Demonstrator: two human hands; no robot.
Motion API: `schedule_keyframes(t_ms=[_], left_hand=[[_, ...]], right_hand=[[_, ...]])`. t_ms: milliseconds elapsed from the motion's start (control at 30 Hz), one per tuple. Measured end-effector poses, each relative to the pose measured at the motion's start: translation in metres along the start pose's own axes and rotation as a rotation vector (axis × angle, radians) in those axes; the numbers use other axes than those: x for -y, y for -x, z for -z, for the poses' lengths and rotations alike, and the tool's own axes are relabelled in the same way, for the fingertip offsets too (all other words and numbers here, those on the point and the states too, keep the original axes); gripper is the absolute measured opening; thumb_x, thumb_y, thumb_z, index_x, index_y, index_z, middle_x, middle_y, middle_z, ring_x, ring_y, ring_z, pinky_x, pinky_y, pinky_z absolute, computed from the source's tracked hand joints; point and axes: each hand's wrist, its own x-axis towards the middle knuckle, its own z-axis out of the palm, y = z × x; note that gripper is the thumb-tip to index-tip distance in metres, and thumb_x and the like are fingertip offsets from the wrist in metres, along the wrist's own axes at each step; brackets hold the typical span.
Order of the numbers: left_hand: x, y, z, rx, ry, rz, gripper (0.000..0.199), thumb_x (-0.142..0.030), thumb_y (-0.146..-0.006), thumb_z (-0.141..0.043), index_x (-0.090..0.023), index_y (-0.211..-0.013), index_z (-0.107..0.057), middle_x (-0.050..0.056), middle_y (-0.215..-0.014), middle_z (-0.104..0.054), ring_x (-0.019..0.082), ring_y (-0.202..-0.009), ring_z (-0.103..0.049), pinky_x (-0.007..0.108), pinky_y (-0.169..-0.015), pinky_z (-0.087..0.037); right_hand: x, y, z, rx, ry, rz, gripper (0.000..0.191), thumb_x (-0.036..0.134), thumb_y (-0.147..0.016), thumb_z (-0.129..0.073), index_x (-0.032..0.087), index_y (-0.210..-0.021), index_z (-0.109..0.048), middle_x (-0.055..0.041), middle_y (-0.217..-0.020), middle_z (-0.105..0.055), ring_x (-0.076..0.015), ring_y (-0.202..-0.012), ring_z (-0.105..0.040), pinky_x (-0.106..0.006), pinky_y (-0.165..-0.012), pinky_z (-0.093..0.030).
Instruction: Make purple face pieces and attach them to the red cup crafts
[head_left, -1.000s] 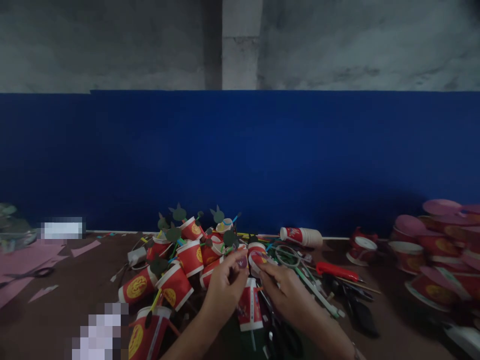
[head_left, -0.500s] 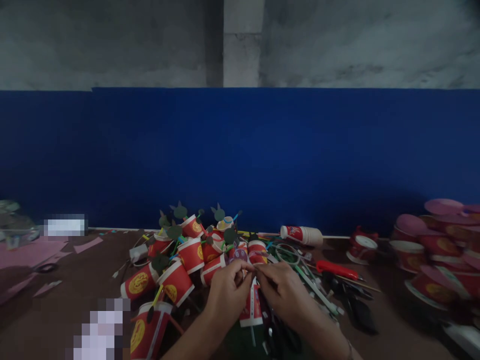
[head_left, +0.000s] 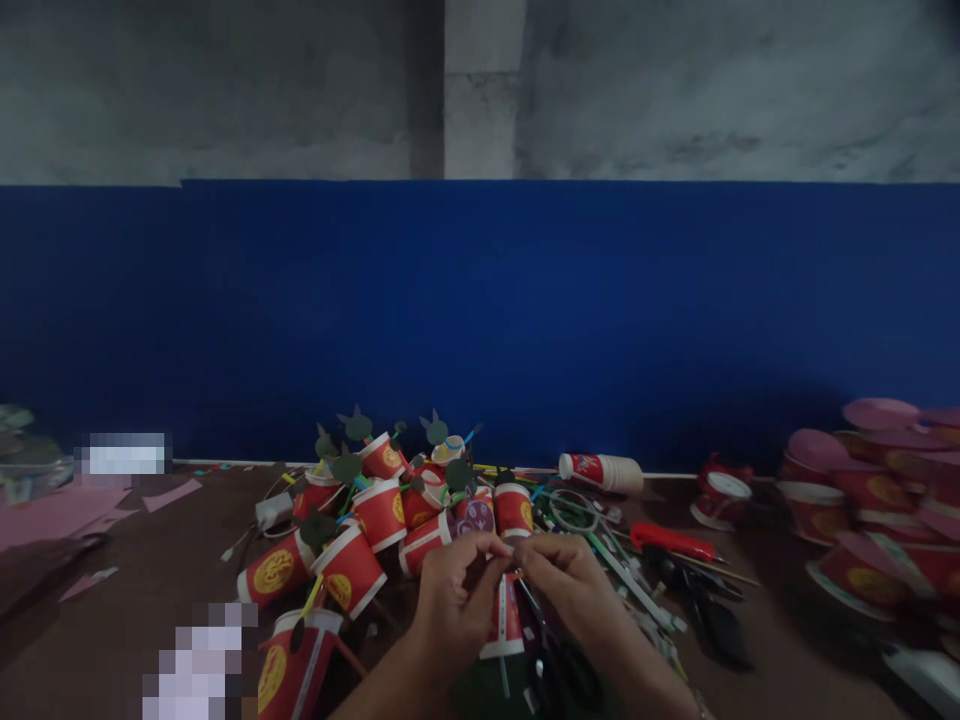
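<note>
My left hand (head_left: 457,595) and my right hand (head_left: 561,583) meet at the fingertips, low in the middle of the view. Thumbs and index fingers are pinched together around something too small to make out. Just beneath them a red paper cup (head_left: 506,622) with a pale strip lies partly hidden by my left hand. Black-handled scissors (head_left: 556,655) lie under my right hand, beside that cup. Behind my fingers are a purple round piece with a printed pattern (head_left: 475,513) and an upright red cup with a yellow mark (head_left: 514,510).
Red paper cups (head_left: 352,570) with straws and dark animal-shaped cutouts are heaped on the left. A stack of cups (head_left: 604,472) lies by the blue wall panel (head_left: 480,320). A red-handled tool (head_left: 673,541) and strips are right; pink-topped cups (head_left: 874,500) pile beyond. Pink paper (head_left: 60,512) lies far left.
Both hands sit slightly lower, still pinching together, and the right fingers are bent a little differently. A dark blur now covers part of the pink paper at far left.
</note>
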Motion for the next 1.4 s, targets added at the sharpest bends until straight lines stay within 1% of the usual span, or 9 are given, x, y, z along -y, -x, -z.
schedule_keyframes(t_ms=[200,300,433,533,733,867,1100,1233,1400], left_hand=[[-0.002,-0.018,0.011,-0.267,0.609,0.248,0.023,-0.035,-0.07,-0.068,-0.016,-0.073,-0.056,-0.01,-0.045,-0.03,0.004,-0.04,-0.02,0.017,-0.04,-0.02],[-0.003,-0.025,0.018,-0.197,0.747,0.342,0.029,-0.039,-0.072,-0.065,-0.013,-0.08,-0.058,-0.011,-0.046,-0.022,0.003,-0.04,-0.012,0.018,-0.038,-0.01],[-0.001,-0.026,0.018,-0.134,0.816,0.45,0.032,-0.04,-0.072,-0.063,-0.011,-0.083,-0.058,-0.011,-0.046,-0.023,0.003,-0.04,-0.014,0.018,-0.038,-0.01],[0.001,-0.024,0.014,-0.113,0.842,0.503,0.032,-0.04,-0.072,-0.063,-0.01,-0.083,-0.058,-0.011,-0.046,-0.022,0.003,-0.039,-0.014,0.018,-0.037,-0.009],[-0.001,-0.018,0.005,-0.062,0.811,0.657,0.037,-0.045,-0.07,-0.062,-0.011,-0.086,-0.06,-0.012,-0.045,-0.021,0.002,-0.037,-0.013,0.017,-0.037,-0.008],[-0.003,-0.013,-0.002,-0.071,0.773,0.747,0.041,-0.047,-0.066,-0.065,-0.011,-0.085,-0.062,-0.012,-0.044,-0.021,0.002,-0.037,-0.014,0.016,-0.037,-0.01],[-0.005,-0.009,-0.005,-0.049,0.538,0.495,0.039,-0.048,-0.068,-0.065,-0.012,-0.082,-0.068,-0.008,-0.046,-0.033,0.006,-0.042,-0.028,0.019,-0.042,-0.024],[0.0,-0.014,0.003,-0.112,0.35,0.306,0.042,-0.031,-0.069,-0.067,-0.021,-0.11,-0.061,-0.002,-0.068,-0.058,0.012,-0.063,-0.05,0.022,-0.062,-0.037],[0.006,-0.024,0.01,-0.082,0.6,0.527,0.03,-0.025,-0.072,-0.059,-0.015,-0.1,-0.062,-0.004,-0.053,-0.054,0.009,-0.046,-0.045,0.021,-0.049,-0.033]], right_hand=[[-0.013,-0.009,0.023,-0.088,0.549,-0.015,0.029,0.027,-0.081,-0.042,0.018,-0.055,-0.052,0.0003,-0.052,-0.051,-0.0135,-0.052,-0.047,-0.024,-0.051,-0.033],[-0.044,-0.014,0.031,-0.017,0.936,-0.204,0.024,0.014,-0.073,-0.047,0.018,-0.051,-0.057,-0.0068,-0.055,-0.06,-0.019,-0.055,-0.056,-0.029,-0.053,-0.036],[-0.072,-0.014,0.032,-0.008,0.994,-0.282,0.017,0.009,-0.061,-0.055,0.02,-0.048,-0.057,-0.0086,-0.05,-0.062,-0.0235,-0.053,-0.059,-0.031,-0.049,-0.038],[-0.061,-0.014,0.03,-0.049,0.94,-0.235,0.014,0.017,-0.068,-0.055,0.019,-0.055,-0.059,-0.0082,-0.059,-0.064,-0.0241,-0.061,-0.06,-0.034,-0.057,-0.041],[-0.015,-0.014,0.008,-0.063,-0.104,-0.139,0.023,0.039,-0.08,-0.05,0.018,-0.074,-0.055,-0.0017,-0.068,-0.059,-0.0154,-0.064,-0.055,-0.026,-0.058,-0.043],[-0.011,-0.009,-0.006,-0.102,-0.422,-0.15,0.024,0.039,-0.074,-0.061,0.018,-0.068,-0.052,-0.0006,-0.071,-0.055,-0.0127,-0.062,-0.051,-0.023,-0.055,-0.041],[-0.013,-0.006,-0.004,-0.284,-0.15,0.06,0.019,0.028,-0.08,-0.056,0.018,-0.063,-0.054,-0.0033,-0.082,-0.055,-0.0176,-0.078,-0.054,-0.029,-0.071,-0.043],[-0.003,0.002,-0.004,-0.407,0.095,0.234,0.012,0.024,-0.08,-0.054,0.019,-0.069,-0.055,-0.0051,-0.087,-0.054,-0.0194,-0.082,-0.053,-0.031,-0.075,-0.043],[0.003,0.005,-0.009,-0.252,0.144,0.218,0.01,0.023,-0.082,-0.052,0.021,-0.074,-0.058,-0.0053,-0.094,-0.055,-0.0192,-0.089,-0.055,-0.03,-0.081,-0.044]])
